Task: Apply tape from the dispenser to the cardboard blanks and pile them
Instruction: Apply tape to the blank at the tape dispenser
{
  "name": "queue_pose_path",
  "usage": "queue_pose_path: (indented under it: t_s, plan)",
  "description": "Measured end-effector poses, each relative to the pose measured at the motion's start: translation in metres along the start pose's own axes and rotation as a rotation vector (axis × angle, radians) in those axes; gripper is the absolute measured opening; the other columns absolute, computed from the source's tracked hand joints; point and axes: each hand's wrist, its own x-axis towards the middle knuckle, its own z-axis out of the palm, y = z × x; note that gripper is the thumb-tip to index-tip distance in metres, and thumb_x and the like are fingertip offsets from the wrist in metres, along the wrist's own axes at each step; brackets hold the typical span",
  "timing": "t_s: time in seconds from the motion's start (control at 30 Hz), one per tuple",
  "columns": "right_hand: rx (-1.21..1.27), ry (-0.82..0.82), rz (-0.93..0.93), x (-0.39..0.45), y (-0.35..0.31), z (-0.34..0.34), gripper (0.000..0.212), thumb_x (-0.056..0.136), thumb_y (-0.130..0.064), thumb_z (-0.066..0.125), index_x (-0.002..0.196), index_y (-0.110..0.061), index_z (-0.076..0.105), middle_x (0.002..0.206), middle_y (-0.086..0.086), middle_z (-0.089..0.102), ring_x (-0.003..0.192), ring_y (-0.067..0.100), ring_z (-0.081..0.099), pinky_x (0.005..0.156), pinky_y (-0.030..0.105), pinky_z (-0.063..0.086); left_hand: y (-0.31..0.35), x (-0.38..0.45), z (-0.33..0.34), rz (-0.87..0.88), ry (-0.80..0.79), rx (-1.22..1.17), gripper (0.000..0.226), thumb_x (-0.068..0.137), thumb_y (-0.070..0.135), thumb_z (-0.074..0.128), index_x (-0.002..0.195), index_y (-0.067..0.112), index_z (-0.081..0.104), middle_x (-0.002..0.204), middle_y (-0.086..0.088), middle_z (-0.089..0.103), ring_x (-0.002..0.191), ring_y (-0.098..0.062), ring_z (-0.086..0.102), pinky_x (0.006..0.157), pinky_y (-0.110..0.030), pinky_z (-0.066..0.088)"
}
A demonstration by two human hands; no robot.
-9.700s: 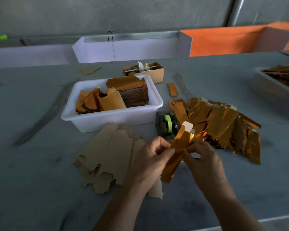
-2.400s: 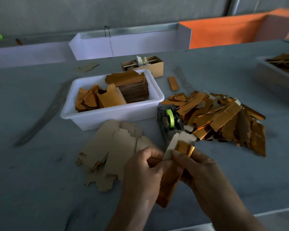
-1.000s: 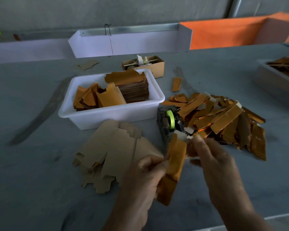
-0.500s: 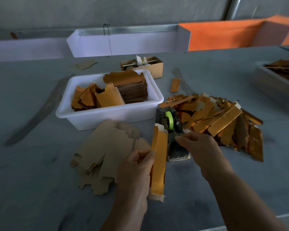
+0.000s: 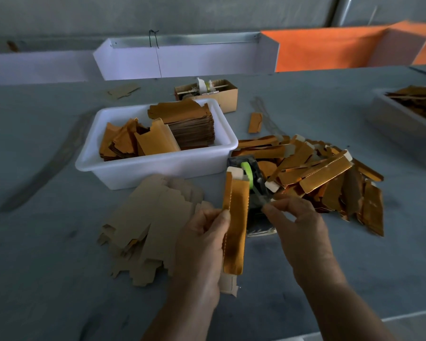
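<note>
**Blank in left hand, right hand at dispenser**

Blank [image 5: 234,225] is the folded gold one we hold upright over the table [image 5: 35,267], just in front of the dispenser [image 5: 252,190].

Largest first: grey table runs across the whole view. At the far edge, a white trough [image 5: 182,60] w/ an orange one [image 5: 330,48] beside it on the right. On the right edge, a grey bin [image 5: 401,124] w/ more gold pieces, only partly in view.

White tub [image 5: 158,166] sits left of centre; inside, a neat stack [image 5: 190,124] at the right end & loose gold blanks at the left end. Right of the tub, our finished pile [image 5: 325,178] of gold folded pieces, spread loosely, touching the dispenser's right side. In front of the tub, flat brown blanks [image 5: 153,222], fanned out, plain side up.

Behind the tub, a small carton [image 5: 219,94] w/ odds & ends we can't make out. One stray gold piece [image 5: 255,123] lies btwn carton & pile; a brown scrap [image 5: 123,91] lies far left.

Dispenser is dark, w/ a green roll [image 5: 247,172], partly hidden by the blank.

Left hand [image 5: 202,244] grips the blank along its left edge, thumb on the front face. Right hand [image 5: 298,227] has thumb & forefinger pinched together at the dispenser's front; we think tape is btwn them, but it's too faint to tell.
</note>
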Motion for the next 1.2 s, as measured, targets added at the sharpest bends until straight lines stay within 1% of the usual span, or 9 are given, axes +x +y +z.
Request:
queue_pose_path:
  t_s: [0.2, 0.37, 0.47, 0.67, 0.8, 0.9, 1.07, 1.13, 1.2]
  plan:
    - [-0.085, 0.072, -0.074, -0.005, 0.004, 0.004, 0.019, 0.085, -0.023, 0.066, 0.070, -0.030, 0.056, 0.113, -0.011, 0.045, 0.091, 0.001, 0.045, 0.064, 0.006, 0.033, 0.011, 0.002, 0.020, 0.086, -0.083, 0.118, 0.017, 0.090, 0.029, 0.061, 0.076, 0.020, 0.063, 0.076, -0.006, 0.065, 0.070, -0.018, 0.061, 0.065, -0.032, 0.050]
    - [-0.117, 0.080, -0.101, -0.008, 0.010, 0.007, 0.020, 0.086, -0.021, 0.065, 0.070, -0.028, 0.055, 0.112, -0.010, 0.045, 0.094, 0.011, 0.053, 0.068, 0.013, 0.040, 0.008, 0.006, 0.030, 0.166, -0.161, 0.289, 0.014, 0.094, 0.029, 0.056, 0.085, 0.019, 0.060, 0.077, -0.001, 0.064, 0.069, -0.014, 0.063, 0.059, -0.018, 0.050]
    - [-0.106, 0.093, -0.104, -0.010, 0.015, 0.008, 0.011, 0.087, -0.021, 0.064, 0.077, -0.023, 0.060, 0.113, -0.011, 0.046, 0.096, 0.013, 0.057, 0.068, 0.013, 0.042, 0.004, 0.011, 0.030, 0.230, -0.158, 0.392, 0.015, 0.093, 0.027, 0.057, 0.079, 0.024, 0.057, 0.070, 0.005, 0.059, 0.060, 0.002, 0.057, 0.051, -0.008, 0.043]
    - [-0.033, 0.086, -0.084, -0.014, 0.016, 0.010, 0.012, 0.088, -0.018, 0.062, 0.078, -0.024, 0.062, 0.115, -0.011, 0.048, 0.099, 0.012, 0.057, 0.077, 0.024, 0.049, 0.000, 0.017, 0.033, 0.276, -0.117, 0.551, 0.019, 0.093, 0.031, 0.058, 0.074, 0.031, 0.052, 0.068, 0.010, 0.057, 0.058, 0.007, 0.055, 0.050, -0.008, 0.043]
    - [-0.192, 0.102, -0.146, -0.008, 0.013, 0.007, 0.007, 0.087, -0.012, 0.064, 0.081, -0.010, 0.067, 0.110, -0.009, 0.049, 0.091, 0.010, 0.057, 0.064, 0.007, 0.041, 0.004, 0.018, 0.034, 0.306, -0.110, 0.637, 0.015, 0.094, 0.032, 0.054, 0.080, 0.028, 0.051, 0.075, 0.011, 0.057, 0.067, -0.005, 0.057, 0.054, -0.010, 0.040]
    - [-0.269, 0.074, -0.195, -0.006, 0.010, 0.004, 0.005, 0.086, -0.010, 0.064, 0.083, -0.006, 0.066, 0.104, -0.009, 0.048, 0.079, 0.002, 0.052, 0.058, 0.003, 0.042, 0.010, 0.017, 0.033, 0.324, -0.118, 0.725, 0.011, 0.094, 0.034, 0.054, 0.087, 0.027, 0.055, 0.078, 0.012, 0.058, 0.066, -0.001, 0.053, 0.052, -0.005, 0.039]
    - [-0.115, 0.066, -0.118, -0.013, 0.007, -0.020, 0.013, 0.090, -0.016, 0.058, 0.079, -0.025, 0.058, 0.099, -0.004, 0.057, 0.083, 0.007, 0.056, 0.066, 0.014, 0.044, 0.015, 0.012, 0.030, 0.176, -0.163, 0.555, 0.011, 0.092, 0.030, 0.059, 0.091, 0.020, 0.063, 0.083, 0.007, 0.062, 0.074, -0.007, 0.058, 0.056, -0.010, 0.039]
    - [0.087, 0.002, -0.047, -0.017, -0.001, -0.035, 0.017, 0.088, -0.014, 0.058, 0.076, -0.026, 0.061, 0.086, -0.001, 0.063, 0.079, 0.013, 0.060, 0.071, 0.031, 0.051, 0.017, 0.008, 0.028, 0.111, -0.174, 0.407, 0.010, 0.089, 0.025, 0.063, 0.085, 0.017, 0.068, 0.078, 0.001, 0.066, 0.077, -0.017, 0.063, 0.064, -0.025, 0.045]
    - [0.283, -0.113, 0.000, -0.022, -0.012, -0.047, 0.022, 0.085, -0.008, 0.058, 0.072, -0.022, 0.068, 0.076, -0.003, 0.066, 0.072, 0.010, 0.062, 0.068, 0.032, 0.050, 0.020, 0.002, 0.025, 0.065, -0.197, 0.332, 0.010, 0.086, 0.020, 0.066, 0.079, 0.015, 0.071, 0.068, 0.001, 0.069, 0.066, -0.016, 0.065, 0.057, -0.025, 0.048]
